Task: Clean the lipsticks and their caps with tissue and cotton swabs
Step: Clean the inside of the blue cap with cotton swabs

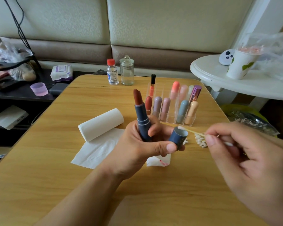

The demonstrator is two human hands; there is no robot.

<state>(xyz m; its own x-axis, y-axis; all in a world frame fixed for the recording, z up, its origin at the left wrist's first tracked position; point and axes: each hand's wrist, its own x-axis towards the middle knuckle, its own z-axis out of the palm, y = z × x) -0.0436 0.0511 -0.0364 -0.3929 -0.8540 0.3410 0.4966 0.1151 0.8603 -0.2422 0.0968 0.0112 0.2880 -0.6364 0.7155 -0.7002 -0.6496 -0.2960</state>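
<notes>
left hand grips lipstick upright, fingers pinching cap mouth-up so right hand fingers, clamped on swab, reach inside.

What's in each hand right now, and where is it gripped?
Left hand holds the open lipstick by its lower barrel and pinches the cap near its closed end. Right hand pinches a cotton swab by its stick.

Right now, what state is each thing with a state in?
Blue lipstick: uncapped, bullet extended, gripped by left hand.
Blue cap: off, pinched by the same hand, opening up.
Cotton swab: pinched by right hand, tip at cap's mouth.
Tissue roll: lying, partly unrolled.
Glass jar: lidded.
Bottle: capped.
</notes>
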